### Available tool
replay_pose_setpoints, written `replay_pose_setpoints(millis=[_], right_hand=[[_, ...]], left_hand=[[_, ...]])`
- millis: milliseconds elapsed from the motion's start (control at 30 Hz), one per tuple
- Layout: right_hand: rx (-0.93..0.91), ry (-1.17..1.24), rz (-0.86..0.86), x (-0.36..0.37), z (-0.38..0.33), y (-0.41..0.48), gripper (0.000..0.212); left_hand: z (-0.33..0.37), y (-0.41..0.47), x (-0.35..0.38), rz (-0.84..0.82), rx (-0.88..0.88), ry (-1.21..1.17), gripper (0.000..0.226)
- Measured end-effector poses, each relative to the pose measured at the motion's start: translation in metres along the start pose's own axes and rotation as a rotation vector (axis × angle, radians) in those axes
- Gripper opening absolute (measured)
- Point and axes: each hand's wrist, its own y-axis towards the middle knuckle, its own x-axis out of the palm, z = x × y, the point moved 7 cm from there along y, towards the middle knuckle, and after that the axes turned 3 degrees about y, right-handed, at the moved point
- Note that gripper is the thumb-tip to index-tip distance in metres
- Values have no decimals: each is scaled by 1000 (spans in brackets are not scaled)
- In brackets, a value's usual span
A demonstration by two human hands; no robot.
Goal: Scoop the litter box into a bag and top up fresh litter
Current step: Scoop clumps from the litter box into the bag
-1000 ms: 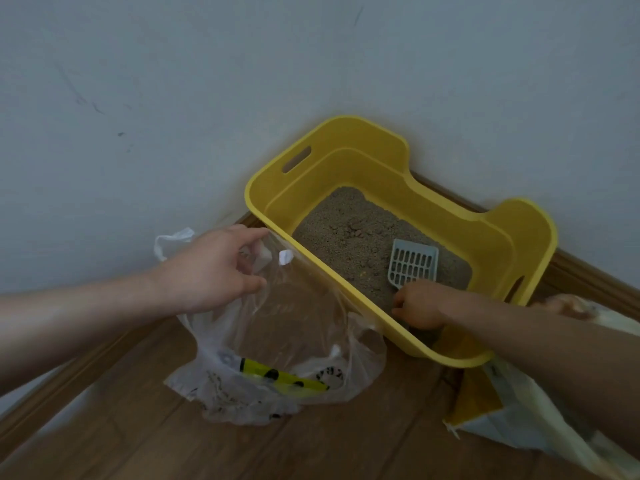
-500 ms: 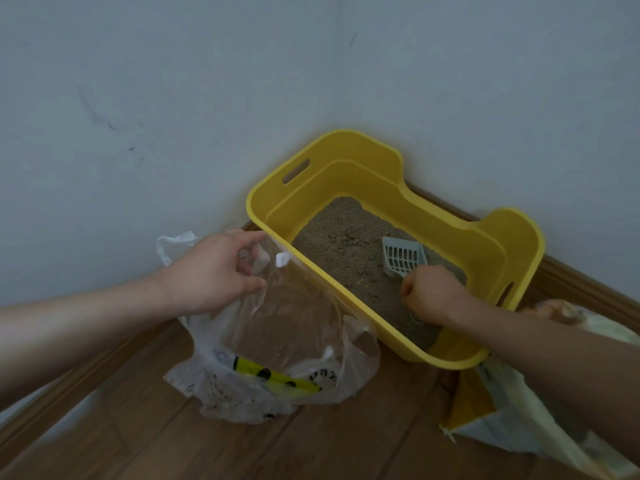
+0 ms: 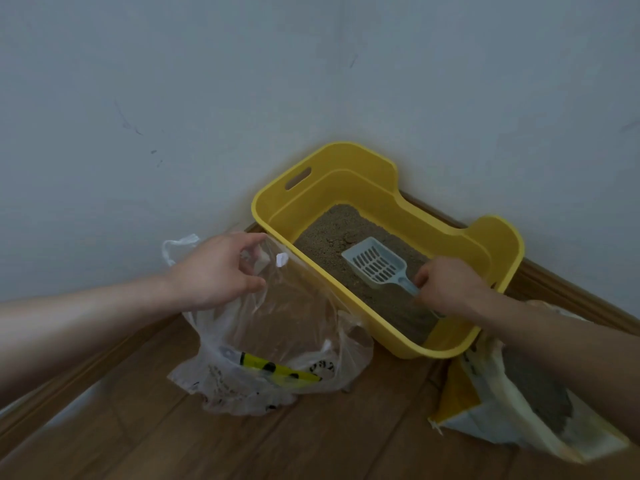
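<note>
Slotted plastic scoop (image 3: 375, 263) gripped by right hand (image 3: 446, 285) over grainy litter (image 3: 332, 226); left hand (image 3: 216, 268) fingers pinch crinkly clear bag (image 3: 277, 341).

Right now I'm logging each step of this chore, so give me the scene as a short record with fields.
setting: wooden floor in a room corner
litter box: yellow litter box holding brown litter
left hand: left hand holding open the rim of the clear plastic bag
right hand: right hand gripping the handle of the pale blue slotted scoop
scoop: head resting on the litter, looks empty
litter sack: open sack of litter on the floor, right of the box
</note>
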Motion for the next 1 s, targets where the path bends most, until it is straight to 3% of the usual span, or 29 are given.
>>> replay_pose_setpoints(millis=[467,1000], right_hand=[[38,-208,-96,-10,5,-11,16],[-54,-290,-172,16,11,-12,18]], left_hand=[[6,-5,6,-19,6,-24,80],[-3,20,18,-32,1,-140,73]])
